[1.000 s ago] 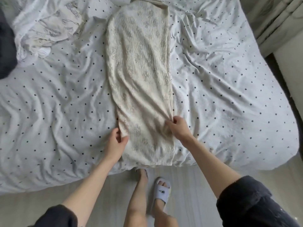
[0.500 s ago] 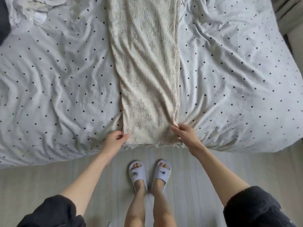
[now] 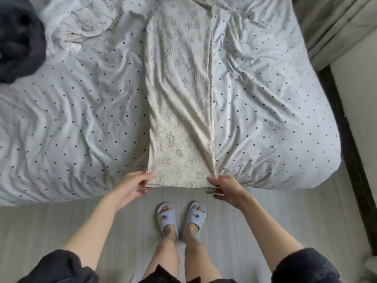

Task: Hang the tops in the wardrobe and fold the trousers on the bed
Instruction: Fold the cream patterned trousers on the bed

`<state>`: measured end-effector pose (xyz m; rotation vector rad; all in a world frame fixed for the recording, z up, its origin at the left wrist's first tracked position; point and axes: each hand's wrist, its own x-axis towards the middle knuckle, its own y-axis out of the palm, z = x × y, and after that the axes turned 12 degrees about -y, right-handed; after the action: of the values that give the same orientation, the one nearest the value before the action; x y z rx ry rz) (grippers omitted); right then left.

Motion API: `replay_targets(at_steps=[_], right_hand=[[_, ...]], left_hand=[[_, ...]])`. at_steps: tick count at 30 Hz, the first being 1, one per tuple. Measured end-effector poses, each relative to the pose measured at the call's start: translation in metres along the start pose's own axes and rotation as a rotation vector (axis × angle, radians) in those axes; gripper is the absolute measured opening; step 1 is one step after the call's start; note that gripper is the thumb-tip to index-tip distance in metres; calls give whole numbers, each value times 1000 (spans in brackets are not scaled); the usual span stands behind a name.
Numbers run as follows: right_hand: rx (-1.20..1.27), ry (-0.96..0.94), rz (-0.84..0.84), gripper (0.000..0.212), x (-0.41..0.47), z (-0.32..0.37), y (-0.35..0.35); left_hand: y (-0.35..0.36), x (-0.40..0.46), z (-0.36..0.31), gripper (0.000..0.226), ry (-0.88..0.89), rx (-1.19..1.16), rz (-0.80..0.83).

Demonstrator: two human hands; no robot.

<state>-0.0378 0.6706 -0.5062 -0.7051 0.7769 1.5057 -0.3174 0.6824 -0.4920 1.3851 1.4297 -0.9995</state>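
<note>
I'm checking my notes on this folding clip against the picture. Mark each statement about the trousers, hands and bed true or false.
1. The cream trousers lie lengthwise on the bed, folded leg over leg. True.
2. The left hand and right hand each pinch a corner of the hem nearest the person. True.
3. The trousers are plain, with no print. False: they carry small outline drawings, crosses among them.
4. A dark garment lies at the far left of the bed. True.
5. The person stands barefoot. False: both feet wear pale slippers.
</note>
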Motion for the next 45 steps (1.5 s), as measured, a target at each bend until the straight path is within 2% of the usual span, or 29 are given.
replay_targets(at_steps=[5,7,9,12,14,15,17,18,20,21,23,25,27,30,32,34,35,38,40,43,45], right_hand=[[-39,40,69,13,-22,61,-9],[23,52,71,8,-20,92,-10],[132,46,28,9,-9,130,-6],[368,-85,-85,18,9,179,3],[372,-253,-184,24,31,205,13],[225,-341,-266,27,41,210,19],[-322,-533,-431,32,63,203,30],[-609,-638,-457,32,71,192,35],[-1018,-794,-349,32,87,167,42],[-1156,-829,-289,36,95,155,44],[-1322,-857,-242,56,104,130,45],[-1437,-826,-230,78,114,117,43],[-1500,-787,-230,83,122,115,39],[-1544,-899,-336,65,125,121,35],[-1444,-1014,-389,42,122,134,30],[-1316,-1069,-428,23,116,160,24],[-1246,-1074,-431,19,112,178,20],[-1132,-1066,-425,8,105,248,5],[-1082,-1099,-491,4,114,306,-5],[-1020,-1124,-544,32,139,372,-7],[-1072,-1135,-538,49,156,392,-1]], left_hand=[[0,-37,-50,7,-47,66,78],[6,-45,-83,10,-85,16,139],[15,-44,-127,4,-78,-109,184],[36,-34,-188,14,87,-240,145],[51,-16,-223,19,300,-110,19],[55,-4,-231,22,412,71,-113],[56,18,-230,25,651,526,-364],[55,26,-220,26,786,719,-424],[52,47,-192,31,1023,1057,-446],[51,57,-180,39,1065,1233,-447],[47,69,-162,69,971,1544,-489],[44,75,-162,85,964,1670,-550],[45,77,-165,83,1086,1625,-580],[40,77,-174,75,1215,1515,-527],[39,70,-191,62,1160,1404,-364],[37,55,-218,42,980,1257,-182],[38,46,-238,33,900,1212,-162],[44,25,-303,18,782,1054,-212],[59,13,-356,14,888,970,-310],[78,12,-412,42,1118,956,-716],[89,19,-426,50,1183,992,-878]])
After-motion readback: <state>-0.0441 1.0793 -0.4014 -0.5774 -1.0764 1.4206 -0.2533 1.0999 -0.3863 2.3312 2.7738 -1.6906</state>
